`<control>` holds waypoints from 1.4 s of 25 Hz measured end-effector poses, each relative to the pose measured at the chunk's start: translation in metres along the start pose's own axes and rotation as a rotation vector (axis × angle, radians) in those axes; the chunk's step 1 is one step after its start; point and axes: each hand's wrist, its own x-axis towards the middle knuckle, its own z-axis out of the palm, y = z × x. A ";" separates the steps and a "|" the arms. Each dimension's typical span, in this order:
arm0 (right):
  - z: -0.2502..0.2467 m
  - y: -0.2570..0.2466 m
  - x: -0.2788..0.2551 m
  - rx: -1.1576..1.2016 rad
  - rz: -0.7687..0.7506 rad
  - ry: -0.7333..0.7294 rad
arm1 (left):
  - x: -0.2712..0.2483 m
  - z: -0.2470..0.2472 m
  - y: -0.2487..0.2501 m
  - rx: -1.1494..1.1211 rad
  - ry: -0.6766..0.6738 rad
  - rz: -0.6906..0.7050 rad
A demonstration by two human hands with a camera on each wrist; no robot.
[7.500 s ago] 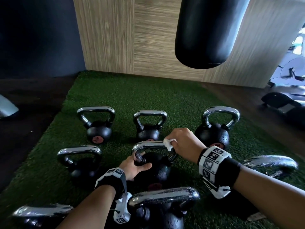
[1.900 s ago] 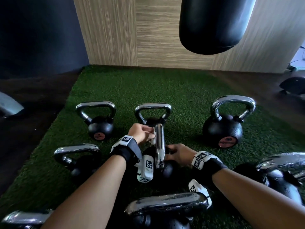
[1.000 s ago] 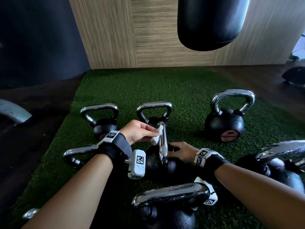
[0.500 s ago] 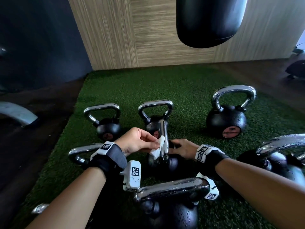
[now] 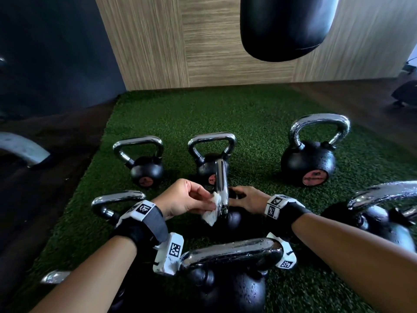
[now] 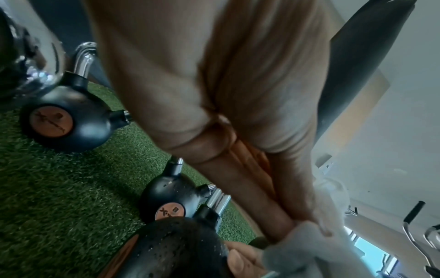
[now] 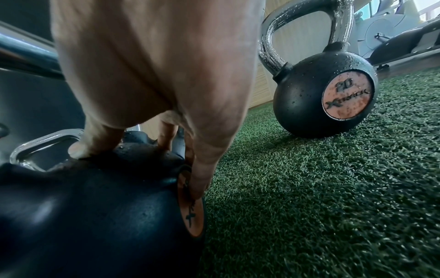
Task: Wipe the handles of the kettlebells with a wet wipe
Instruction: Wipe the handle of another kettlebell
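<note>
Mid-wipe on the middle kettlebell's handle [image 5: 221,190], turned edge-on on the turf [image 5: 259,123]: left hand [image 5: 185,199] pinches the wet wipe [image 5: 213,210] against the chrome, right hand [image 5: 247,199] splayed steadying the ball; next, probably finish this side, then a neighbouring handle.
</note>
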 end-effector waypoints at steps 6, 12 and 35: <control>-0.002 -0.001 0.000 -0.040 0.051 0.027 | -0.009 0.007 -0.018 0.079 0.010 0.038; -0.002 -0.007 -0.006 -0.030 0.048 0.024 | -0.013 0.013 -0.036 0.214 0.061 0.152; -0.029 -0.189 -0.051 -0.221 -0.414 0.378 | -0.006 -0.028 0.079 -0.354 0.178 0.103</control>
